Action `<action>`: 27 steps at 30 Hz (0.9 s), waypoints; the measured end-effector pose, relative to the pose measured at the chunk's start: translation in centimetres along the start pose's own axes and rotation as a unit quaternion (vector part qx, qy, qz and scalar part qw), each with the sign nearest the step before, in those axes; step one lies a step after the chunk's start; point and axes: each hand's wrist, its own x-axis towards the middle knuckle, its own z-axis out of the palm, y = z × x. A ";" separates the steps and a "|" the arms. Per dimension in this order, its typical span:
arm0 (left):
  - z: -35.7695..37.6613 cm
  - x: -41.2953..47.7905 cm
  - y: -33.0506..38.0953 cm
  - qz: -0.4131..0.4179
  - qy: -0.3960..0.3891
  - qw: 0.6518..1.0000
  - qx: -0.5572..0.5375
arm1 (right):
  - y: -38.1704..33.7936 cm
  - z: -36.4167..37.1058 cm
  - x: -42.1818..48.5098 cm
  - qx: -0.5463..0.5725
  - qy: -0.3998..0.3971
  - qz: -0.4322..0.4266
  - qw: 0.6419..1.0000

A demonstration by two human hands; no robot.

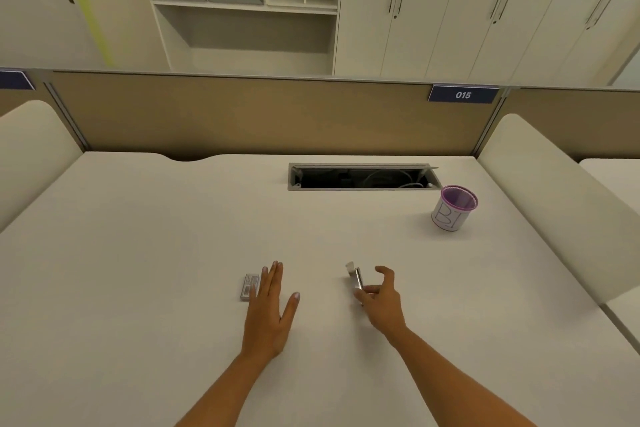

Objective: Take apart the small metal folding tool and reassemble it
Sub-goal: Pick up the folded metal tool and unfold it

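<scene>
- Silvery metal folding tool (pixel 355 277) stands tilted on the white desk (pixel 156 253), its lower end pinched between the right hand's (pixel 381 298) thumb and forefinger; a small pale piece sticks out at its upper tip, beyond the fingertips.
- Remaining right fingers are curled and loosely spread above the tool, not touching it.
- Left hand (pixel 268 305) lies flat on the desk, palm down, four fingers pressed together and the thumb splayed out to the side; it grips nothing.
- Small grey box (pixel 249 286) lies just beside the left hand's outer fingers; whether they touch is unclear.
- Purple-rimmed cup (pixel 453 207) with handwritten letters stands well beyond the right fingertips, near the open cable slot (pixel 362 177).
</scene>
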 end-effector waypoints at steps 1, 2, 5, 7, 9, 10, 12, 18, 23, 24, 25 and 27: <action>-0.1 0.1 0.6 -0.027 -0.004 0.999 -0.036 | -0.9 0.2 -0.4 0.034 -0.015 0.011 0.999; -0.3 0.2 1.4 -0.053 -0.010 0.996 -0.075 | -1.7 0.4 -0.9 0.061 -0.034 0.020 0.997; -0.9 0.7 3.9 -0.103 -0.025 0.975 -0.197 | -4.4 1.1 -2.3 0.112 -0.094 0.014 0.989; -1.6 1.1 5.6 -0.130 -0.048 0.955 -0.262 | -5.9 1.5 -3.3 0.141 -0.127 -0.017 0.982; -2.6 1.5 7.2 -0.137 -0.070 0.933 -0.327 | -7.2 1.7 -4.6 0.153 -0.147 -0.046 0.976; -3.2 1.5 8.0 -0.132 -0.074 0.925 -0.350 | -7.7 1.6 -5.2 0.151 -0.155 -0.059 0.974; -4.3 1.5 9.2 -0.125 -0.071 0.920 -0.365 | -8.7 1.6 -6.4 0.146 -0.176 -0.079 0.970; -6.4 1.0 9.6 -0.075 -0.113 0.896 -0.422 | -10.3 0.8 -8.3 0.160 -0.217 -0.128 0.954; -6.6 0.4 10.2 -0.052 -0.072 0.885 -0.457 | -10.5 0.8 -9.1 0.077 -0.183 -0.206 0.958; -6.6 0.3 10.4 -0.046 -0.062 0.888 -0.453 | -10.5 0.9 -9.1 0.065 -0.164 -0.219 0.960; -6.7 0.1 10.7 -0.038 -0.054 0.892 -0.447 | -10.4 0.9 -9.2 0.056 -0.144 -0.230 0.961; -6.9 -0.4 11.3 -0.028 -0.044 0.898 -0.437 | -10.4 1.0 -9.2 0.042 -0.108 -0.246 0.962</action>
